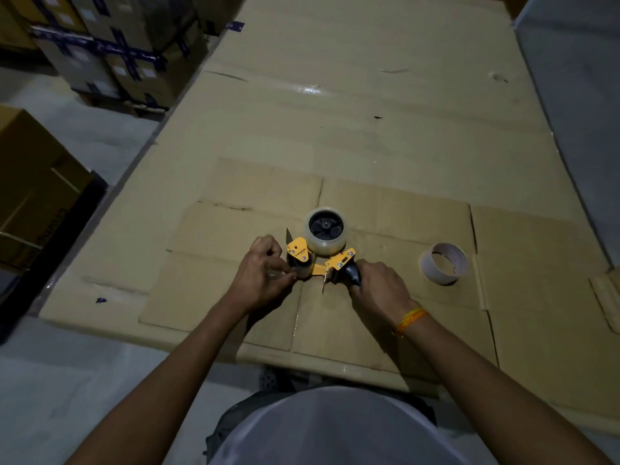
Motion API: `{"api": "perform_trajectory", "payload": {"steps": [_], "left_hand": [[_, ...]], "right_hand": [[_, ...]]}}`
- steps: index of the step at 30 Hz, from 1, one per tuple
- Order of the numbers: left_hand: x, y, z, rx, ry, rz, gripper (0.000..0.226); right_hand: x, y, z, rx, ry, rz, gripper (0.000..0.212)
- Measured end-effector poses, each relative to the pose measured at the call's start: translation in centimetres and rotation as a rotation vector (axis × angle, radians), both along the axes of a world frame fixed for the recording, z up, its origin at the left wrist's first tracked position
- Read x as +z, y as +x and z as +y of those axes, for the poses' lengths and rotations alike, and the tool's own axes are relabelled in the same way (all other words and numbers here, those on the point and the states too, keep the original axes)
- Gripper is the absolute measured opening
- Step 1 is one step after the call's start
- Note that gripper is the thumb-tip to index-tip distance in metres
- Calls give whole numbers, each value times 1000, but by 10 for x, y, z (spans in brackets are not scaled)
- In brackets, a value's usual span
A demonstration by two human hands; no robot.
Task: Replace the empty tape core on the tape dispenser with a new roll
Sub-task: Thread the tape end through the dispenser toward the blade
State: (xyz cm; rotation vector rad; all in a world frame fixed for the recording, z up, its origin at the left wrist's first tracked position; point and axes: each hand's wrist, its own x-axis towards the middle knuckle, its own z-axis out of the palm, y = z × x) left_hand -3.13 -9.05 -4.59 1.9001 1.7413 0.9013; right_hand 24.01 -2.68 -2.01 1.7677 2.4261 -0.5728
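Observation:
A yellow tape dispenser [320, 263] lies on flattened cardboard [385, 229]. A full roll of clear tape [327, 231] sits on its black hub. My right hand [379, 286] grips the dispenser's black handle [352, 275]. My left hand [263, 271] is at the dispenser's front roller, fingers pinching the loose end of clear tape there. The empty tape core [443, 263], a pale cardboard ring, lies on the cardboard to the right of the dispenser, apart from both hands.
The cardboard sheets cover a large table [335, 95]. Stacked taped cartons [110, 52] stand at the back left, and a brown box [30, 186] is at the left. A grey wall or panel [577, 95] rises on the right.

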Motion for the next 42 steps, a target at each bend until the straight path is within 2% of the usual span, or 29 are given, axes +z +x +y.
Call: {"api": "perform_trajectory", "payload": {"steps": [4, 9, 14, 17, 20, 22, 25, 28, 36, 42], "left_hand": [[-4, -18, 5, 70, -12, -23, 12], [2, -27, 18, -4, -14, 17, 12], [6, -41, 33, 42, -32, 67, 17], [11, -40, 42, 2, -45, 86, 17], [14, -38, 51, -16, -24, 94, 18], [14, -37, 57, -9, -25, 109, 20], [14, -35, 65, -16, -36, 153, 20], [13, -38, 71, -36, -20, 162, 16], [12, -39, 86, -65, -49, 225, 14], [13, -41, 95, -77, -47, 251, 19]], "right_hand": [[0, 6, 3, -5, 28, 0, 28], [-1, 13, 9, 17, 18, -8, 24], [-2, 28, 13, 31, 11, -25, 22], [-5, 26, 13, 59, -5, -44, 38], [-4, 20, 7, 66, -42, 88, 82], [-3, 13, 4, 69, 8, 92, 105], [-5, 5, 3, 105, 141, 24, 97], [-8, 2, 0, 101, 167, 47, 87], [-12, 8, 7, 147, 268, 19, 88], [0, 0, 11, 140, 353, -28, 78]]}}
